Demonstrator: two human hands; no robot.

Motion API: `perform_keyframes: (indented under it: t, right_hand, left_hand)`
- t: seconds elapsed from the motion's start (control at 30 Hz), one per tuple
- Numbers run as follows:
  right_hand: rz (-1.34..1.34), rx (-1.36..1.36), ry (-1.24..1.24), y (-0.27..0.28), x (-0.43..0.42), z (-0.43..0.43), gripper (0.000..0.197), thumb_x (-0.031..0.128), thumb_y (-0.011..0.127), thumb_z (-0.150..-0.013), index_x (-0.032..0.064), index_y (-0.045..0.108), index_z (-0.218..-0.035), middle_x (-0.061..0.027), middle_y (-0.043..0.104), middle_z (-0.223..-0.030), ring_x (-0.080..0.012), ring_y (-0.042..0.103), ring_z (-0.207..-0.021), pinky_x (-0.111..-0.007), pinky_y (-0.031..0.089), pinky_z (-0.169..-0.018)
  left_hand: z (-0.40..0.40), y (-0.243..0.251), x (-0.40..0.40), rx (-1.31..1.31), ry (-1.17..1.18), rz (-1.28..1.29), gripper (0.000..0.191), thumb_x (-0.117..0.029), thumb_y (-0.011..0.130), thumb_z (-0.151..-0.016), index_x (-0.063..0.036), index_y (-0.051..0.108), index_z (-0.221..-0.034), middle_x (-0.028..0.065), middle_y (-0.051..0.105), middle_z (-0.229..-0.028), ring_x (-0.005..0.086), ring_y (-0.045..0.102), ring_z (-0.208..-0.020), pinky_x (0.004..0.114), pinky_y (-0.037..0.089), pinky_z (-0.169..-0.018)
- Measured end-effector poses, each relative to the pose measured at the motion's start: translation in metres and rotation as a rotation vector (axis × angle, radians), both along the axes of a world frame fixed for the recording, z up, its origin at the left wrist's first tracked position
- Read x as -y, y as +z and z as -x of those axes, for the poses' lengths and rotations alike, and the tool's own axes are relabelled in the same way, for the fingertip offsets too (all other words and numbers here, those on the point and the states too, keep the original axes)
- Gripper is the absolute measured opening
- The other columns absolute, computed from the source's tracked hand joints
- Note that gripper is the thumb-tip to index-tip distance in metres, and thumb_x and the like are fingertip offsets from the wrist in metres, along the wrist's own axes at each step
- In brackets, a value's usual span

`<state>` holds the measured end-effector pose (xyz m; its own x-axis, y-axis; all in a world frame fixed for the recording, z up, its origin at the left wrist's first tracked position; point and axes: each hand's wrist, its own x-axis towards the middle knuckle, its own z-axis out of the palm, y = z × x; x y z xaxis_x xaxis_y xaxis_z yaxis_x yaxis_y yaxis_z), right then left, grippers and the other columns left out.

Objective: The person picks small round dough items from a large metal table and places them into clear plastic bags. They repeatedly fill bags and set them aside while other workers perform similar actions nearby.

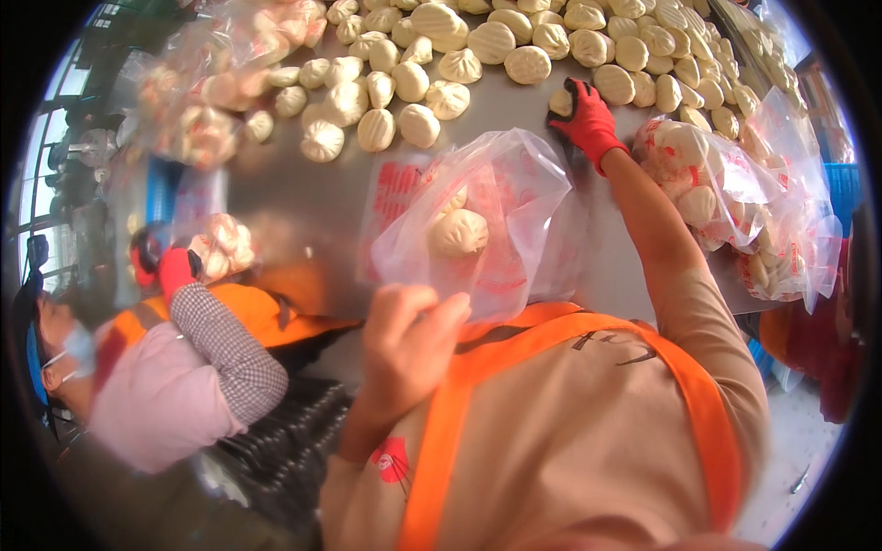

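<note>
My bare left hand (413, 337) is raised before my chest, its curled fingers at the near edge of a clear plastic bag (393, 241) and seemingly pinching the film. The bag has red print and its mouth is spread wide. A pleated steamed bun (460, 233) sits inside, with another partly hidden behind it. My right hand (586, 120), in a red glove with black fingertips, reaches across the metal table (275, 186) and grips a pale bun (561, 103) at the near edge of the pile of buns (493, 43).
Filled bags of buns (696, 179) stand at the right edge, and more bags (213, 89) at the far left. On the left, a masked co-worker (172, 372) with red gloves handles a bag of buns (224, 248). Another person's dark red sleeve (820, 344) shows at the right.
</note>
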<state>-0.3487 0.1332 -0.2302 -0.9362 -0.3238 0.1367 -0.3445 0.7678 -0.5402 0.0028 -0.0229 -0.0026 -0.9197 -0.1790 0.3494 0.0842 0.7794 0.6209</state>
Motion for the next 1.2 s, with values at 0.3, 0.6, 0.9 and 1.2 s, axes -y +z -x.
perform_keyframes:
  t: [0.3,0.6,0.9,1.2]
  right_hand:
    - [0.897,0.500,0.970,0.187,-0.026,-0.097,0.082,0.029,0.077,-0.072,0.0041,0.038,-0.140,-0.0131,0.051,-0.134,-0.0262,0.049,-0.123,-0.037,0.044,-0.096]
    - [0.479,0.205,0.249,0.062,0.006,0.006,0.058,0.029,0.071,-0.083,0.0088,0.049,-0.133,-0.0118,0.053,-0.131,-0.0224,0.050,-0.120,-0.034,0.043,-0.098]
    - [-0.345,-0.103,0.058,0.028,0.095,0.017,0.080,0.039,0.080,-0.065,0.0296,0.043,-0.135,-0.0075,0.039,-0.136,-0.0426,0.046,-0.114,-0.047,0.047,-0.091]
    - [1.574,1.228,0.595,0.108,0.003,-0.061,0.072,0.035,0.071,-0.080,0.0019,0.038,-0.135,-0.0152,0.052,-0.125,-0.0308,0.055,-0.111,-0.045,0.044,-0.096]
  left_hand:
    - [0.001,-0.009,-0.001,-0.051,-0.046,0.030,0.033,0.006,0.075,-0.067,-0.0071,0.071,-0.097,0.0048,0.046,-0.080,0.0176,0.048,-0.067,0.027,0.039,-0.055]
    - [-0.005,-0.011,-0.001,-0.071,0.019,0.036,0.027,0.005,0.075,-0.070,-0.0064,0.070,-0.094,0.0049,0.044,-0.079,0.0183,0.047,-0.066,0.027,0.040,-0.057]
    - [-0.002,-0.011,0.006,-0.077,0.054,0.023,0.027,0.003,0.075,-0.069,-0.0065,0.071,-0.094,0.0034,0.041,-0.078,0.0167,0.042,-0.065,0.026,0.036,-0.056]
    - [-0.001,-0.012,0.009,-0.042,-0.047,0.009,0.036,0.008,0.066,-0.064,-0.0053,0.071,-0.097,0.0068,0.045,-0.079,0.0232,0.047,-0.070,0.033,0.040,-0.059]
